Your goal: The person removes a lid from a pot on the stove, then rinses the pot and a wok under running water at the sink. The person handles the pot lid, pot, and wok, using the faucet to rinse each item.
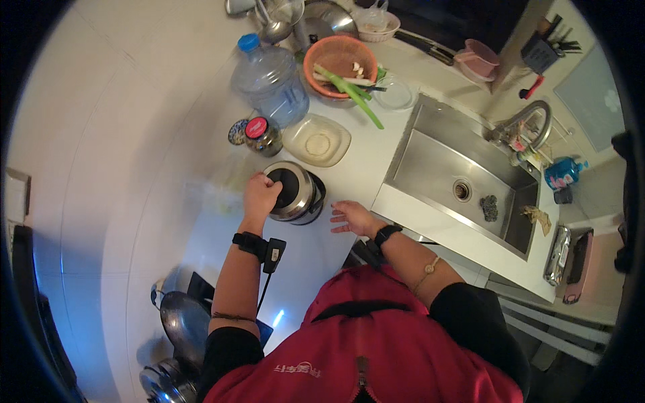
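An electric kettle [304, 189] with a steel rim and a black lid [285, 187] stands on the white countertop [297, 262]. My left hand [260, 196] grips the kettle's top at its left side, the thumb over the black lid and the other fingers curled by the rim. On the kettle's right is its dark handle [318, 194]. My right hand [352, 217] hovers just right of that handle, fingers spread and holding nothing. Dark straps circle both of my wrists.
Behind the kettle are a glass dish [322, 143], a red-lidded jar [264, 138], a large water bottle [274, 80] and an orange basket [340, 53] with green stalks. A steel sink [433, 166] lies right, its faucet [539, 123] beyond. A wok [185, 322] sits lower left.
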`<state>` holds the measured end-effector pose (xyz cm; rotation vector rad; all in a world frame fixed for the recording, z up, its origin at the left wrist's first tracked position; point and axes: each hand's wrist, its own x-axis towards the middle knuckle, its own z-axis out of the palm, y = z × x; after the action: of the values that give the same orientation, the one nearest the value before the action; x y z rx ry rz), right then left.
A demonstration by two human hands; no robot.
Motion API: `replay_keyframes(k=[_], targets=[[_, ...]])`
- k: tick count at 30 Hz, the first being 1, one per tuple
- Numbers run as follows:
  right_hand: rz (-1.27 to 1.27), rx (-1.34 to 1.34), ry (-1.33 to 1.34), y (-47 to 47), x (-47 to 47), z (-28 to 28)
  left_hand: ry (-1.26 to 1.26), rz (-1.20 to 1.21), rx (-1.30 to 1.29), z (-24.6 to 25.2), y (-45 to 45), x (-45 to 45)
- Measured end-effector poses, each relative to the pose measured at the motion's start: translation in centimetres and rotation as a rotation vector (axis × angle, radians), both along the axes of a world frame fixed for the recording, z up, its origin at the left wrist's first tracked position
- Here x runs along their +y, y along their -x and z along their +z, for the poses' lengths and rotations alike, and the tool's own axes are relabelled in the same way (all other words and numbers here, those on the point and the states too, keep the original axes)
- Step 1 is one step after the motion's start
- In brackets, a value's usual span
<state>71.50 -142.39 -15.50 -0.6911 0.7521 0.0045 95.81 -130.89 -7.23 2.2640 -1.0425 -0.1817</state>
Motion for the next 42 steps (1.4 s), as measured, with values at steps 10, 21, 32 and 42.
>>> replay_keyframes(k=[10, 21, 32, 42], targets=[[0.026, 0.004, -0.201, -5.2, -1.9, -1.1, -0.205, 0.068, 0.078, 3.2, 1.8, 0.0], [-0.037, -0.076, -0.21, -6.3, -1.6, -2.9, -0.192, 0.028, 0.001, 2.3, 2.1, 0.0], [-0.136, -0.204, -0.25, -5.7, 0.3, -3.8, -0.125, 0.037, -0.094, 1.5, 2.9, 0.2], [-0.143, -0.348, 0.236, -6.5, 6.4, -8.6, 0.049, 0.27, 0.325, 2.6, 1.4, 1.3]])
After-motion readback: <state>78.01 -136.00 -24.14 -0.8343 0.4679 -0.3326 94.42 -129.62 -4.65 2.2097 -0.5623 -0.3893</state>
